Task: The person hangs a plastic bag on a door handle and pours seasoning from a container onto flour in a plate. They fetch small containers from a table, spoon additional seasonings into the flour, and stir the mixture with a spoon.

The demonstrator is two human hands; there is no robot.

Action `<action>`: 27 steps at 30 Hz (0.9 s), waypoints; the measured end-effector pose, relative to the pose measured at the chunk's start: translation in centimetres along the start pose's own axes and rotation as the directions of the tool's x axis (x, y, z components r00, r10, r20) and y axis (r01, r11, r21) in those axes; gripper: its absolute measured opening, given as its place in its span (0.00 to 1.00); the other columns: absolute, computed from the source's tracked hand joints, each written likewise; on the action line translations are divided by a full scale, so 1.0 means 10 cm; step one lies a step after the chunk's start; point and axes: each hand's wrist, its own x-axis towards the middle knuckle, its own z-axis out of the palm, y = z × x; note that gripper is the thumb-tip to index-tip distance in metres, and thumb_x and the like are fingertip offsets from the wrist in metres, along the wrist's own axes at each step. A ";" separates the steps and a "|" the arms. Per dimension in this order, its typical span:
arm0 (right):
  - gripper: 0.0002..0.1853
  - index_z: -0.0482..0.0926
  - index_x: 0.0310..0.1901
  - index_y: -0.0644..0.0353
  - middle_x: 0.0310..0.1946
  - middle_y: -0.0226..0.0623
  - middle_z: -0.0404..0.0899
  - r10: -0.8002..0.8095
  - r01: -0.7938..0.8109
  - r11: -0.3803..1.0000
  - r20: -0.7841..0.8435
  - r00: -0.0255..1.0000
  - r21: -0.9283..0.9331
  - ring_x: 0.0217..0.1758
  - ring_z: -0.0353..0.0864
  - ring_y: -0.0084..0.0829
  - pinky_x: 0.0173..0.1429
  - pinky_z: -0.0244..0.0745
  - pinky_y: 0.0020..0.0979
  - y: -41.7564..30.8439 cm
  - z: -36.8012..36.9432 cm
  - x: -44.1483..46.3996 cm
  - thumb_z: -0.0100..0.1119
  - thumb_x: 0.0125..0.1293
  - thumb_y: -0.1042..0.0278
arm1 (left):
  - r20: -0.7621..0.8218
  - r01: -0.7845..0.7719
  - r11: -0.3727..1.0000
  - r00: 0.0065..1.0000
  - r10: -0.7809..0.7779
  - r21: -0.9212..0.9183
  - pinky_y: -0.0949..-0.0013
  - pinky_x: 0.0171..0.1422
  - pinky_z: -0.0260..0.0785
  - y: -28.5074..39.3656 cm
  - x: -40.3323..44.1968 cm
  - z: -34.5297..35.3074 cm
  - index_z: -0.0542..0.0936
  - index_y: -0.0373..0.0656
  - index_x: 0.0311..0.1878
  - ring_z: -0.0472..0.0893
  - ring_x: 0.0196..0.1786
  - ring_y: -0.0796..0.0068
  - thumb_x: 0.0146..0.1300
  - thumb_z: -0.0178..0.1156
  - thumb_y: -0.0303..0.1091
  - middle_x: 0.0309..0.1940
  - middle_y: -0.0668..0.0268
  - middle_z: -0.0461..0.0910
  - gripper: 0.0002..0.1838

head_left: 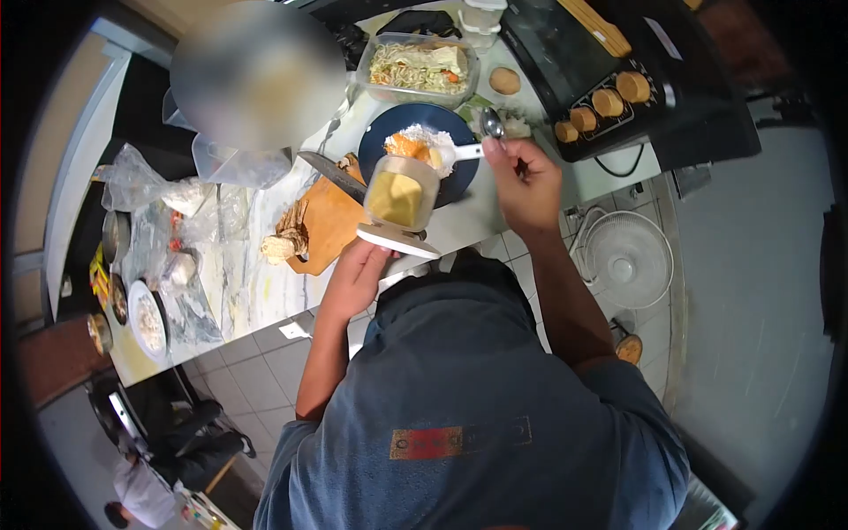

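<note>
My left hand (355, 276) is closed on a small clear container (402, 196) of yellow powder, its white lid (397, 240) hinged open towards me. The container is tilted beside the near rim of a dark blue bowl (458, 184). White powder with an orange heap (410, 147) lies in that bowl. In my right hand (532, 190), thumb and fingers pinch the handle of a white measuring spoon (466, 153), which reaches over the bowl. A metal spoon (492, 124) sticks up at the same fingertips; its handle is hidden.
A knife (334, 175) lies across the wooden cutting board (340, 225), beside a brown lumpy piece (287, 237). Behind the bowl stands a tub of shredded vegetables (420, 71). A black toaster oven (618, 79) is at right, a fan (623, 261) on the floor.
</note>
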 end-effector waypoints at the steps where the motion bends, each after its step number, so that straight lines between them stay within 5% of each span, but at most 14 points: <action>1: 0.09 0.79 0.28 0.65 0.22 0.24 0.69 -0.005 0.004 0.999 0.020 1.000 0.033 0.26 0.63 0.14 0.28 0.58 0.20 0.10 0.01 0.11 0.65 0.62 0.70 | -0.020 0.055 0.998 0.998 -0.056 -0.043 0.70 0.49 0.67 -0.02 0.00 0.00 0.76 0.35 0.43 0.75 0.41 0.73 0.73 0.47 0.33 0.35 0.64 0.78 0.12; 6: 0.08 0.79 0.28 0.64 0.21 0.28 0.70 -0.170 0.179 0.980 0.111 0.979 -0.081 0.25 0.66 0.19 0.29 0.62 0.24 0.32 0.07 0.43 0.66 0.61 0.70 | -0.222 0.141 0.976 0.959 -0.176 -0.168 0.71 0.52 0.65 -0.12 -0.19 0.02 0.77 0.35 0.43 0.74 0.43 0.75 0.73 0.46 0.33 0.37 0.66 0.77 0.12; 13: 0.07 0.81 0.30 0.64 0.24 0.34 0.74 -0.252 0.301 0.924 0.218 0.943 -0.236 0.26 0.73 0.27 0.33 0.68 0.27 0.44 0.15 0.64 0.67 0.58 0.70 | -0.417 0.008 0.946 0.897 -0.151 -0.325 0.71 0.54 0.63 -0.23 -0.22 0.05 0.76 0.35 0.43 0.72 0.43 0.77 0.76 0.43 0.39 0.38 0.66 0.76 0.17; 27: 0.04 0.83 0.33 0.63 0.28 0.36 0.78 -0.475 0.521 0.842 0.264 0.839 -0.142 0.27 0.77 0.30 0.34 0.72 0.29 0.52 0.06 0.62 0.67 0.56 0.75 | -0.506 0.046 0.950 0.837 -0.206 -0.309 0.71 0.52 0.63 -0.11 -0.40 0.36 0.75 0.37 0.42 0.70 0.41 0.77 0.76 0.42 0.39 0.36 0.68 0.74 0.16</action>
